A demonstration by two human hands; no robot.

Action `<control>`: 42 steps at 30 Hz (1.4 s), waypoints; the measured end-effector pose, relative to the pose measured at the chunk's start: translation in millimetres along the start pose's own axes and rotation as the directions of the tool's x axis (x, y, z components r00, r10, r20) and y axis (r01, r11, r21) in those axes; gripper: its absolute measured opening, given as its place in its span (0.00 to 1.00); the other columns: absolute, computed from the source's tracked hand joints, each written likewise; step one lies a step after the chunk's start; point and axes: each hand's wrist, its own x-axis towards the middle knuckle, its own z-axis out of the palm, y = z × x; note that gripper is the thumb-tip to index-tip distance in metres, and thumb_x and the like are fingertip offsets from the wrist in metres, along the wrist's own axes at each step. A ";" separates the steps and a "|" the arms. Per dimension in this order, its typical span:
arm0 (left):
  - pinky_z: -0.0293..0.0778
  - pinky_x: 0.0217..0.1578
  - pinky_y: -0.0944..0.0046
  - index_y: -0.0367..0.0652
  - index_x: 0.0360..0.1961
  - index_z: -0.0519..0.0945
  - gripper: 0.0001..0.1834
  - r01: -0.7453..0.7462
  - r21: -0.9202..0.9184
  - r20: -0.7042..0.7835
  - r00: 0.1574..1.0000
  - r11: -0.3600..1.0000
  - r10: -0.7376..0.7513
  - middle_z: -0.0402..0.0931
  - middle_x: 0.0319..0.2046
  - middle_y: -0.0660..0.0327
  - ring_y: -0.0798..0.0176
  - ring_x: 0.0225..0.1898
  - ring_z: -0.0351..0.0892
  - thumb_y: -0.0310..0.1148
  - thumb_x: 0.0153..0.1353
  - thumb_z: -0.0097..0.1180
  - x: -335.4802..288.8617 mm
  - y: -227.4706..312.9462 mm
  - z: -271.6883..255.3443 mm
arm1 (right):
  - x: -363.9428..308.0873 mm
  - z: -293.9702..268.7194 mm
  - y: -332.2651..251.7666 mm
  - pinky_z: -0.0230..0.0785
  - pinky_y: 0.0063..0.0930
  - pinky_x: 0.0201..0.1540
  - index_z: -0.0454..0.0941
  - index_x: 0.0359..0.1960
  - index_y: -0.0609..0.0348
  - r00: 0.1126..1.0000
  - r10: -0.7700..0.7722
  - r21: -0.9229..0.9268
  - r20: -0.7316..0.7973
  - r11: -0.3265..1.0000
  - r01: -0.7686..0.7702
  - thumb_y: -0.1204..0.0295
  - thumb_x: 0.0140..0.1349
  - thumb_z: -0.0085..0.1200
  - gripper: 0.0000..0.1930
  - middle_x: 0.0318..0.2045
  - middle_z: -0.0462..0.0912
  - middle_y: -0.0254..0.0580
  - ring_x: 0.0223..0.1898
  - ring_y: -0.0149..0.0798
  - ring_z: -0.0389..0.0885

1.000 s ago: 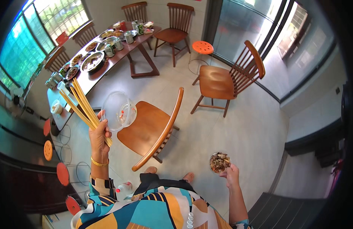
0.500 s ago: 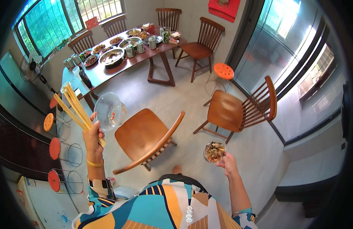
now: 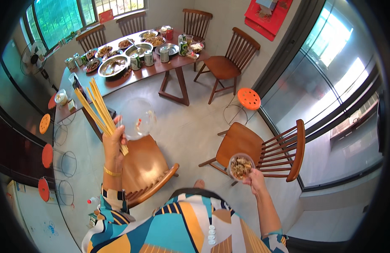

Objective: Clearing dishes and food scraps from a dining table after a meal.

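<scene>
My left hand (image 3: 114, 142) is closed round a fanned bundle of wooden chopsticks (image 3: 98, 110), their ends pointing up and to the left. The same hand also grips the rim of a clear plastic bowl (image 3: 140, 120), tilted, with a few red bits stuck inside. Off to the right, my right hand (image 3: 256, 182) pinches the edge of a small clear bowl (image 3: 240, 166) filled with brownish food scraps. That bowl is held over the floor, in front of a wooden chair seat. Some fingers of both hands are hidden.
A dining table (image 3: 114, 87) with dishes and cans stands ahead. One wooden chair (image 3: 145, 166) is just below my left hand, another (image 3: 241, 145) beyond my right. An orange stool (image 3: 249, 98) stands by the glass door (image 3: 304, 84); several round stools (image 3: 47, 156) line the left.
My view has shifted forward and turned, so the near chairs sit lower and the table lies further left. Both hands keep hold of the same things.
</scene>
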 end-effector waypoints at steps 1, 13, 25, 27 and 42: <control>0.60 0.11 0.80 0.35 0.45 0.72 0.18 -0.014 -0.009 -0.013 1.000 1.000 0.014 0.66 0.16 0.69 0.79 0.12 0.62 0.22 0.50 0.53 6.9 -4.2 11.1 | 22.3 -1.2 -16.9 0.72 0.21 0.19 0.69 0.42 0.70 0.999 -0.018 0.001 0.028 1.000 0.018 0.81 0.51 0.35 0.16 0.28 0.76 0.44 0.17 0.31 0.74; 0.59 0.10 0.81 0.37 0.45 0.71 0.17 -0.010 0.062 -0.233 0.972 0.998 0.024 0.66 0.16 0.68 0.78 0.11 0.61 0.22 0.51 0.51 80.9 -57.5 65.4 | 206.2 -5.0 -138.5 0.74 0.19 0.20 0.68 0.43 0.72 0.982 -0.022 -0.057 0.190 0.998 0.033 0.82 0.50 0.34 0.17 0.29 0.77 0.46 0.17 0.32 0.76; 0.60 0.11 0.83 0.38 0.47 0.70 0.19 -0.062 -0.006 -0.199 0.978 0.998 0.060 0.66 0.20 0.71 0.81 0.13 0.61 0.22 0.52 0.52 291.9 -81.5 174.1 | 402.1 39.2 -239.9 0.74 0.20 0.21 0.70 0.38 0.68 0.984 -0.003 -0.045 0.175 0.999 0.011 0.80 0.51 0.36 0.13 0.25 0.77 0.41 0.18 0.30 0.76; 0.60 0.11 0.83 0.38 0.47 0.70 0.19 -0.063 0.013 -0.185 0.981 0.998 0.064 0.66 0.20 0.71 0.82 0.13 0.61 0.22 0.52 0.52 324.9 -75.0 190.3 | 441.7 51.2 -261.8 0.74 0.20 0.21 0.68 0.46 0.67 0.979 -0.007 -0.032 0.202 0.999 0.014 0.81 0.51 0.35 0.19 0.26 0.76 0.41 0.18 0.30 0.76; 0.58 0.10 0.83 0.38 0.49 0.69 0.20 -0.132 0.090 -0.340 0.927 0.987 0.155 0.68 0.20 0.70 0.81 0.11 0.60 0.24 0.52 0.52 443.8 -71.2 230.4 | 662.7 154.1 -440.9 0.74 0.21 0.23 0.69 0.43 0.69 0.923 -0.121 -0.016 0.365 0.991 0.136 0.81 0.52 0.37 0.16 0.32 0.78 0.42 0.21 0.28 0.75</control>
